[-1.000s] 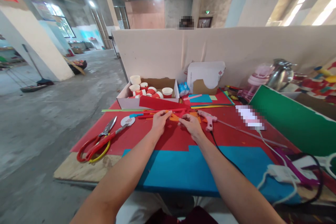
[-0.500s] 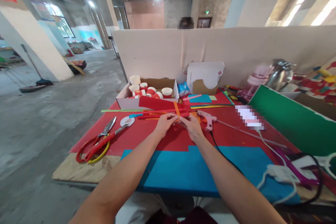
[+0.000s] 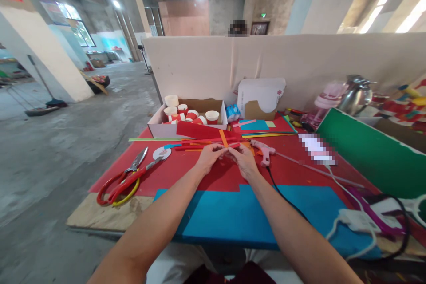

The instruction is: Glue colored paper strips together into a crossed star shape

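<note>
My left hand (image 3: 210,156) and my right hand (image 3: 244,160) meet above the middle of the red table covering, fingertips pinched close together. Between them an orange strip (image 3: 223,138), which looks like paper or felt, sticks up at a slant. A short red strip (image 3: 234,145) shows at the right fingertips, crossing near the orange one. Both hands are closed; the fingers partly hide where the strips meet. Just right of my right hand lies a pink glue gun (image 3: 266,151). Behind my hands are loose red strips (image 3: 196,147).
Red-handled scissors (image 3: 124,182) and a white disc (image 3: 162,153) lie left. A box (image 3: 163,131) of red-and-white cups stands behind. Blue sheets (image 3: 213,217) cover the front edge. On the right are a green panel (image 3: 366,155), cables and a steel jug (image 3: 357,95).
My hands stay almost in place. The orange strip between the fingertips leans slightly further left, and the red strip by my right fingers shows a little more clearly.
</note>
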`<state>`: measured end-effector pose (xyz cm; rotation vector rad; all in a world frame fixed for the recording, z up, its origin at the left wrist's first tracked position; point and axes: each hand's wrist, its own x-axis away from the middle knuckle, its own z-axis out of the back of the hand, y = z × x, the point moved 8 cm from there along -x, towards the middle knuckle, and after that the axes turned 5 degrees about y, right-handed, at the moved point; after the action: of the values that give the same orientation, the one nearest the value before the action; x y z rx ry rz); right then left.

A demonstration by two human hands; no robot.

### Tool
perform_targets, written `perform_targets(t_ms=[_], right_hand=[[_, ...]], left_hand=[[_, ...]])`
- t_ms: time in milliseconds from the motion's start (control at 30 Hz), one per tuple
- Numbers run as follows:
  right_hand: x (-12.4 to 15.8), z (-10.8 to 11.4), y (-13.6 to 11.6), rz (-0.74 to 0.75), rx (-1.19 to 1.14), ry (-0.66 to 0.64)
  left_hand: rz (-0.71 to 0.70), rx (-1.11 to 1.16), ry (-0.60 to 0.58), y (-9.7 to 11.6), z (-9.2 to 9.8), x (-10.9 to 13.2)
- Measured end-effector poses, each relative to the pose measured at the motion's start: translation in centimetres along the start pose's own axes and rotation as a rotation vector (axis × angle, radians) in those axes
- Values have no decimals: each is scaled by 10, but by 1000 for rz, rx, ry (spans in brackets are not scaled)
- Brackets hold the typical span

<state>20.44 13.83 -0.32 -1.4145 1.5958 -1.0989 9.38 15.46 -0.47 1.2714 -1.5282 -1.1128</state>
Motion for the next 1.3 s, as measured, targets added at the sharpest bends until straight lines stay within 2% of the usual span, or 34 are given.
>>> perform_targets(t_ms=[233, 400, 533, 733, 1300], right_hand=[[0, 1, -1, 12, 62, 11], [-5, 10, 3, -64, -95, 84], [-5, 5, 10, -114, -79, 3], [-2, -4, 16, -152, -112, -100], [1, -3, 10, -135, -30, -83]], left_hand=[[-44, -33, 76, 5, 7, -1], [-23, 44, 53, 3, 6, -3], [-8, 53, 20, 2, 2, -2], [-17, 61, 36, 2, 3, -1], [-29, 6, 53, 0, 6, -4]])
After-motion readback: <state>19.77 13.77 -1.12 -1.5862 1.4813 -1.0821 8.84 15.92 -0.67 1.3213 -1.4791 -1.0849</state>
